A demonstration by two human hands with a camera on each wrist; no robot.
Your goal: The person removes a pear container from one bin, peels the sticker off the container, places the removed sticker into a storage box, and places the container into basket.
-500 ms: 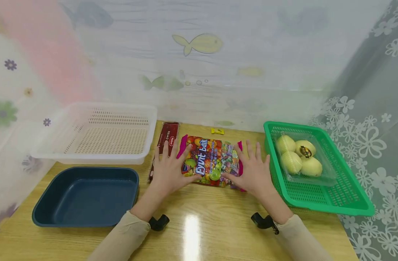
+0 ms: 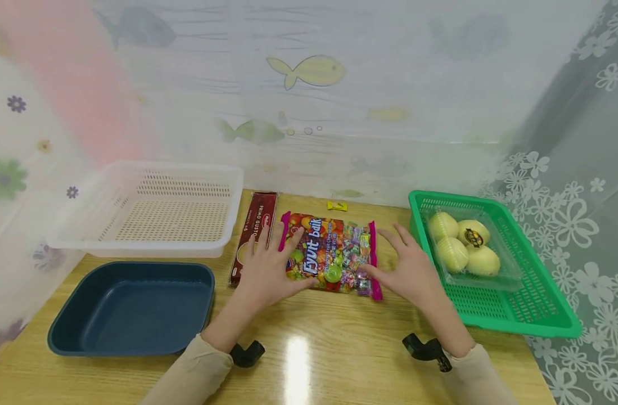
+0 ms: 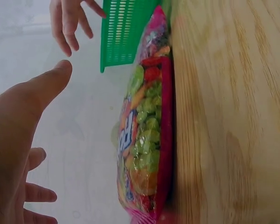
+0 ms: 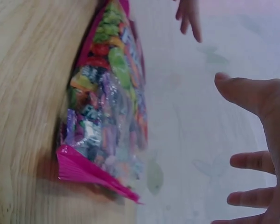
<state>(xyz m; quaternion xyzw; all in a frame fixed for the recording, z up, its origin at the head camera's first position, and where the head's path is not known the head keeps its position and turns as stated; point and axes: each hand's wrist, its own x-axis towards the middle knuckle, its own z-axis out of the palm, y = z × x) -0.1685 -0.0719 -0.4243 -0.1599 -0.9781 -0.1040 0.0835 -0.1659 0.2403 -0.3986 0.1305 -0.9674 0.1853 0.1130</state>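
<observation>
A colourful bag of fruit chews (image 2: 334, 253) with pink ends lies flat on the wooden table. Above its left end, my left hand (image 2: 265, 273) is spread with fingers apart, holding nothing. My right hand (image 2: 412, 267) hovers beside the bag's right end, fingers loosely bent and thumb pointing at the pink edge. In the left wrist view, a gap shows between the thumb (image 3: 49, 86) and the bag (image 3: 147, 135). The right wrist view likewise shows the right thumb (image 4: 242, 91) apart from the bag (image 4: 107, 98). A dark red spaghetti pack (image 2: 255, 225) lies partly behind the left hand.
At the left stand a white perforated basket (image 2: 225, 239) and a dark blue tray (image 2: 131, 270). A green basket (image 2: 551, 287) on the right holds a clear box of round pale yellow fruits (image 2: 452, 253). A small yellow wrapped sweet (image 2: 337, 206) lies behind the bag.
My right hand has moved right, away from the bag's right end. The left hand has risen slightly off the bag's left end, while the bag stays in place.
</observation>
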